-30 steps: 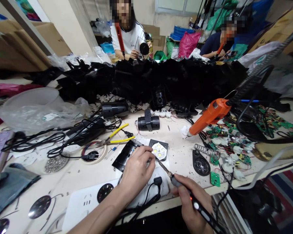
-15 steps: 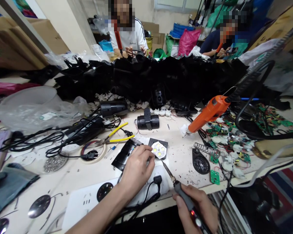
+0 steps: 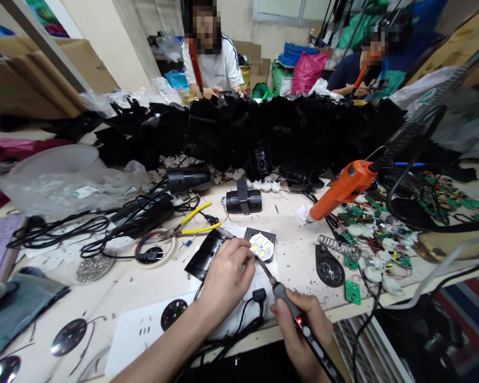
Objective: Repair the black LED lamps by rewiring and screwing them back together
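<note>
My right hand [image 3: 303, 324] is wrapped round a soldering iron [image 3: 289, 303] with a red light on its handle. The iron's tip reaches the lower left edge of a white LED board [image 3: 262, 247], which carries several yellow LEDs and rests on a dark square block [image 3: 270, 235]. My left hand [image 3: 230, 268] is closed, its fingertips together at the board's left edge; what they pinch is hidden. Under and beside that hand lies an open black housing [image 3: 201, 258]. Below the iron's tip sits a black plug [image 3: 259, 296] on a white power strip [image 3: 131, 332].
An orange electric screwdriver [image 3: 341, 189] hangs at right above green circuit boards [image 3: 353, 292] and a coiled soldering-iron stand [image 3: 330, 266]. Yellow-handled pliers [image 3: 195, 218] and a tape roll [image 3: 171, 250] lie left. Black housings [image 3: 243, 199] are heaped behind; two people sit across the table.
My right hand has moved up and left, bringing the soldering iron's tip from below the LED board to its lower left edge. My left hand stays by the board.
</note>
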The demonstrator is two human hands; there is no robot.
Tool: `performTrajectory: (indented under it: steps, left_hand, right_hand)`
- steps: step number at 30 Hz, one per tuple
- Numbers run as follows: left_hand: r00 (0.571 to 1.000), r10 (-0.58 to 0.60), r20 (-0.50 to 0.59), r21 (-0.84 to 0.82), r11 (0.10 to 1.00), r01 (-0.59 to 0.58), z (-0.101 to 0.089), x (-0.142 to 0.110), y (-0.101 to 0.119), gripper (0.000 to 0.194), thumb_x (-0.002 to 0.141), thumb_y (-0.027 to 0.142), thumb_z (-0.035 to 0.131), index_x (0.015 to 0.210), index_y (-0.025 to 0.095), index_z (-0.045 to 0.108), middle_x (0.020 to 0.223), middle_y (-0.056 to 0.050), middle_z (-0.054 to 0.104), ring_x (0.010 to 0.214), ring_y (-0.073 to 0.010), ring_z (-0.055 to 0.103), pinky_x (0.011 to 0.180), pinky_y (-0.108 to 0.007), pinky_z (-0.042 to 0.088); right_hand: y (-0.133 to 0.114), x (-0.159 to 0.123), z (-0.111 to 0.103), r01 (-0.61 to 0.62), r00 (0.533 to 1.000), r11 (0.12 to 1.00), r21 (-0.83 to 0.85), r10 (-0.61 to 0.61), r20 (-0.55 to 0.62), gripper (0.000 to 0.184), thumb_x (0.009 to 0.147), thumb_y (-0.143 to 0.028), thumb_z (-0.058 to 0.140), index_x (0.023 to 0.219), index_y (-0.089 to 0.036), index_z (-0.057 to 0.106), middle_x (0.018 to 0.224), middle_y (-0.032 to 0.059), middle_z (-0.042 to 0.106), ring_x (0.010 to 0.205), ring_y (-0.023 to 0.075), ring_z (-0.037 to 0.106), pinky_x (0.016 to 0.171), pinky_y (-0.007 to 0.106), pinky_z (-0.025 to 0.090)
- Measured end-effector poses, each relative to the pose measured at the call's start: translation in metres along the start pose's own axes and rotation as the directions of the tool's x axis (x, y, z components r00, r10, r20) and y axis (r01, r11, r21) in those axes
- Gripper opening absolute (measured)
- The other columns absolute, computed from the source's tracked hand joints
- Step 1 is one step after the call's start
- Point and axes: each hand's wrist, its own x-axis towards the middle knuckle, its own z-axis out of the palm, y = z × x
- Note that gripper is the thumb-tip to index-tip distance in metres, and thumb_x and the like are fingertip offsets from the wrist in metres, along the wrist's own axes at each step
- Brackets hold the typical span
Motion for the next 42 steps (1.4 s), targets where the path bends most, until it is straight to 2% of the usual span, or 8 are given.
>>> performTrajectory:
  steps: [8,13,20,27,34,36,42]
  left_hand:
    - [1.000,0.001,0.004,0.002,1.000,-0.001,0.000,0.000,0.000,0.012,0.084,0.009,0.053,0.080,0.016,0.061,0.095,-0.008,0.065,0.088,-0.0210,0.061,0.077,-0.033,0.053]
    - [1.000,0.008,0.001,0.004,1.000,-0.008,-0.001,0.001,0.001,0.011,0.083,0.009,0.053,0.080,0.017,0.061,0.095,-0.007,0.066,0.087,-0.0207,0.061,0.076,-0.033,0.054]
    - [1.000,-0.002,0.010,0.009,1.000,0.002,0.000,0.001,0.001,0.011,0.083,0.009,0.053,0.080,0.017,0.061,0.095,-0.008,0.066,0.087,-0.0213,0.061,0.076,-0.034,0.054]
    - [1.000,-0.003,0.011,0.006,1.000,0.003,0.000,0.001,0.000,0.012,0.083,0.010,0.052,0.079,0.017,0.061,0.094,-0.007,0.066,0.087,-0.0204,0.062,0.076,-0.033,0.055]
    - [1.000,-0.005,0.020,0.015,1.000,0.005,-0.001,0.001,0.001,0.014,0.084,0.011,0.051,0.079,0.018,0.061,0.095,-0.007,0.066,0.087,-0.0207,0.062,0.075,-0.034,0.055]
    - [1.000,0.001,0.015,0.012,1.000,-0.001,0.000,0.001,0.001,0.014,0.084,0.010,0.050,0.079,0.018,0.061,0.095,-0.007,0.066,0.087,-0.0205,0.062,0.075,-0.034,0.055]
    - [1.000,-0.004,0.025,0.017,1.000,0.003,0.000,0.002,0.000,0.014,0.084,0.010,0.051,0.079,0.018,0.061,0.096,-0.007,0.066,0.088,-0.0201,0.062,0.076,-0.033,0.054]
  right_hand:
    - [0.002,0.000,0.003,-0.019,1.000,1.000,-0.003,0.019,0.004,0.012,0.086,-0.028,0.064,0.093,-0.019,0.063,0.068,0.0025,0.073,0.057,0.0151,0.070,0.059,0.022,0.058]
    - [0.003,0.002,0.005,0.046,0.999,0.999,-0.024,-0.047,-0.013,0.010,0.086,-0.026,0.064,0.094,-0.019,0.063,0.067,0.0022,0.072,0.056,0.0148,0.069,0.056,0.022,0.057]
    - [0.011,-0.002,0.007,0.152,0.986,0.984,-0.098,-0.157,-0.054,0.014,0.086,-0.027,0.064,0.097,-0.018,0.064,0.074,0.0045,0.072,0.064,0.0168,0.071,0.063,0.026,0.060]
    - [0.009,0.002,0.009,0.242,0.967,0.964,-0.111,-0.249,-0.059,0.012,0.086,-0.020,0.064,0.097,-0.018,0.061,0.071,0.0022,0.068,0.059,0.0146,0.068,0.057,0.023,0.058]
    - [0.009,0.002,-0.010,0.324,0.946,0.933,-0.158,-0.323,0.035,0.021,0.082,-0.021,0.066,0.102,-0.020,0.061,0.075,0.0033,0.071,0.064,0.0190,0.070,0.059,0.028,0.061]
    - [0.008,-0.001,-0.016,0.311,0.950,0.935,-0.168,-0.311,0.026,0.021,0.082,-0.021,0.066,0.103,-0.021,0.062,0.076,0.0036,0.072,0.066,0.0201,0.071,0.060,0.030,0.061]
    - [0.000,-0.007,-0.024,0.163,0.980,0.974,-0.158,-0.178,-0.086,0.010,0.083,-0.026,0.066,0.093,-0.022,0.065,0.073,0.0037,0.072,0.067,0.0204,0.071,0.062,0.032,0.059]
